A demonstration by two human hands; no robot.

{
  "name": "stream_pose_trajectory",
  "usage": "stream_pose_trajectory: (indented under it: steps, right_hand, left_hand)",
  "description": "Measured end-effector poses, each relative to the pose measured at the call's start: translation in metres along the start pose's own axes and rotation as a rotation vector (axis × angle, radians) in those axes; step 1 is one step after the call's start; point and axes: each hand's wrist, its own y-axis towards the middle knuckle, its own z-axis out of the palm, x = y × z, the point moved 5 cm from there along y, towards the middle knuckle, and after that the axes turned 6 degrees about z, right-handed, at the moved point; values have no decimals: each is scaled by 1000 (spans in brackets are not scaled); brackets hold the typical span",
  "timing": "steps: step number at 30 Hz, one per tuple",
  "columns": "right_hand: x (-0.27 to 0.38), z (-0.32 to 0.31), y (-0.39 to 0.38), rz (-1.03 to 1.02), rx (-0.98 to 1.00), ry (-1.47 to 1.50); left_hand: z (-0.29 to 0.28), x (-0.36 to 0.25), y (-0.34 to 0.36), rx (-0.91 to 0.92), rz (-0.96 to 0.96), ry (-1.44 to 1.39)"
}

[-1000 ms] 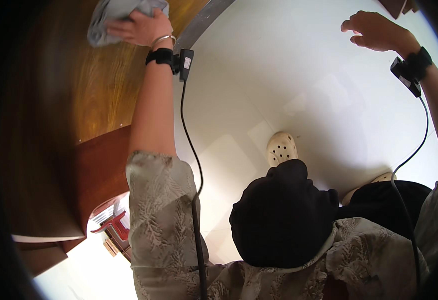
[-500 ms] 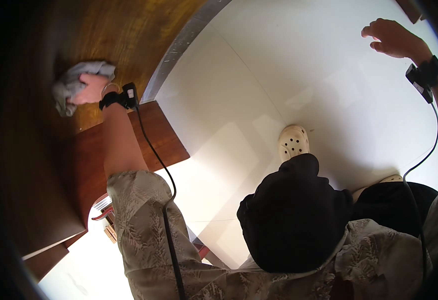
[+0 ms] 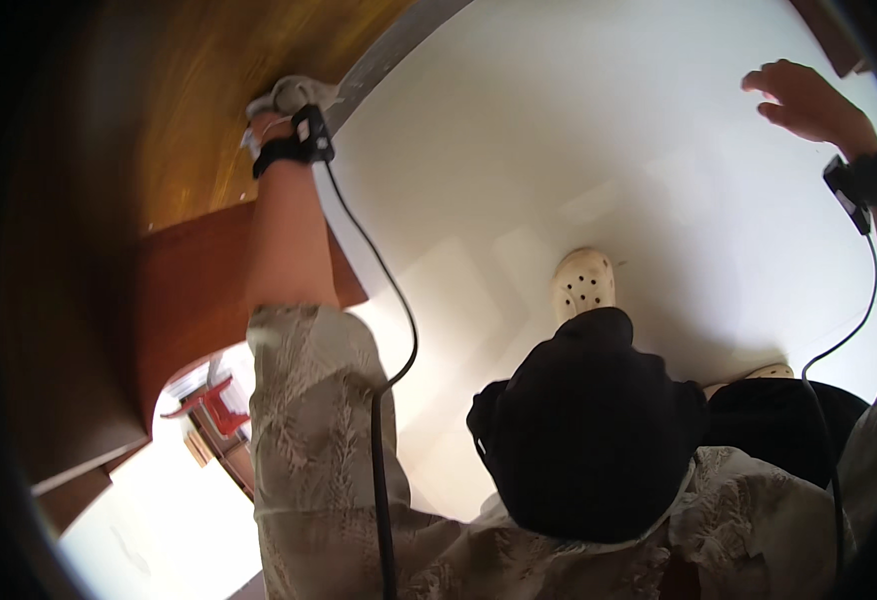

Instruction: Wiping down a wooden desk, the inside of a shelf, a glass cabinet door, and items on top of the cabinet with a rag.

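My left hand is closed on a crumpled grey cloth. It presses the cloth against a brown wooden surface, close to that surface's grey edge strip. The wrist and its black strap hide part of the fingers. Off at the upper right, my right hand hangs above the pale floor with loosely bent fingers. A gap shows between its thumb and fingers, and nothing is held there.
A reddish-brown wooden panel lies below my left forearm. Farther down, a red chair shows through an opening. A cream clog stands on the pale tile floor. Black cables run from both wrists.
My left hand has slid the cloth right and upward over the wood, toward the edge strip. My right hand has shifted slightly right and down.
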Motion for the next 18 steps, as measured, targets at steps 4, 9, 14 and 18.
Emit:
stream_pose_trajectory:
  steps: [4, 9, 14, 18]
  right_hand:
    - [-31, 13, -16, 31, -51, 39]
    - [-29, 16, 3, -43, -104, 130]
    - [-62, 61, 10, -99, 18, 80]
    - [-39, 70, 37, -172, 60, 69]
  left_hand:
    - [-25, -57, -66, 175, -557, -126]
    - [-161, 169, -200, -901, -1159, 215]
    - [-177, 171, -302, -566, -643, 694]
    - [-176, 171, -296, -475, -386, 1062]
